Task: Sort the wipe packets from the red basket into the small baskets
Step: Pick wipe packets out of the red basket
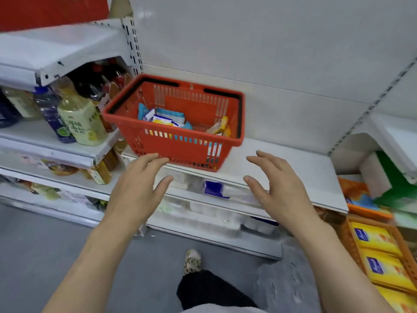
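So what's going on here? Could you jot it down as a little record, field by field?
Place: shop shelving
Red basket: on a white shelf, tilted
Contents: wipe packets, blue, white and yellow
Left hand: open, fingers at the basket's lower front, holding nothing
Right hand: open, in front of the shelf edge, empty
Small basket: orange, lower right, holds yellow packets
Left shelves: drink bottles
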Motion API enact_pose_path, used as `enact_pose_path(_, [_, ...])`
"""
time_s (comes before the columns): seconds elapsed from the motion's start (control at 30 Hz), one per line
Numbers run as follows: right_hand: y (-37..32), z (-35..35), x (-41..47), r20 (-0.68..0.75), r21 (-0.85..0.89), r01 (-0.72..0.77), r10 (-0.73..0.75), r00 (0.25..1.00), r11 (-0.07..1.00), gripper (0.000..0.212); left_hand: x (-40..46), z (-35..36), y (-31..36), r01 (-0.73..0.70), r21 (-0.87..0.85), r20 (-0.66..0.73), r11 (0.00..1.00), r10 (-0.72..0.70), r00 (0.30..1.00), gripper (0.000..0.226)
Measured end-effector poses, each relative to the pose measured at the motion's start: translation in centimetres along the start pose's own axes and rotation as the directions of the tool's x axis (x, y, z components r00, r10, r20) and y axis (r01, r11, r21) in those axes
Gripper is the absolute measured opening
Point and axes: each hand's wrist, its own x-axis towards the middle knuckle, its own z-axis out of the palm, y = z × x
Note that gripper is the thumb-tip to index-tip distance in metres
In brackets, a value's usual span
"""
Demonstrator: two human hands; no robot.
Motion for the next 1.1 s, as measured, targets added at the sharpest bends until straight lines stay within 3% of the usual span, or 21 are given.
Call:
enact_pose_path(0.2, [-1.6,3.9,13.9,0.012,0.058,0.053,-0.053,0.999,0.997,0.044,12.6,0.1,-4.9,-0.021,0.066,0.019,0.998,0.020,1.000,0.042])
enact_pose_path(0.33, [-1.8,5.7,21.1,0.105,0.043,0.071,-0.076,0.992,0.997,0.045,18.8,0.8,-8.1,0.007,0.070,0.053,0.997,-0.011,0.999,0.041])
enact_pose_path(0.5, [-2.3,8.6,27.3,0.281,-0.023,0.006,0.000,0.960,1.000,0.046,23.9,2.3,-11.5,0.035,0.045,0.148,0.998,-0.042,0.988,0.045])
enact_pose_path(0.63, [-2.9,13.1,31.5,0.514,-0.152,-0.015,0.092,0.853,0.988,0.051,28.2,4.1,-14.4,0.003,0.002,0.309,1.000,-0.003,0.951,0.051])
enact_pose_path(0.77, [-4.6,18.0,35.3,0.653,-0.132,-0.034,0.113,0.749,0.991,0.053,32.1,5.8,-16.8,0.005,0.014,0.561,1.000,-0.012,0.827,0.063])
enact_pose_path(0.83, [-4.9,20.4,36.9,0.744,-0.105,-0.114,0.154,0.650,0.988,0.053,33.5,6.3,-17.6,0.000,0.014,0.615,1.000,-0.009,0.789,0.065])
enact_pose_path(0.93, [-4.5,23.0,37.6,0.832,-0.203,-0.125,0.238,0.501,0.971,0.052,34.9,6.9,-18.5,-0.009,0.004,0.652,1.000,0.004,0.758,0.065])
enact_pose_path(1.0, [-4.1,23.5,37.5,0.814,-0.242,-0.153,0.286,0.506,0.958,0.051,35.6,7.3,-18.9,-0.022,0.013,0.680,1.000,0.007,0.733,0.067])
enact_pose_path(1.1, [-2.8,22.8,37.2,0.687,-0.231,-0.288,0.365,0.628,0.929,0.040,36.5,8.0,-18.8,-0.043,0.033,0.719,0.999,0.006,0.695,0.072])
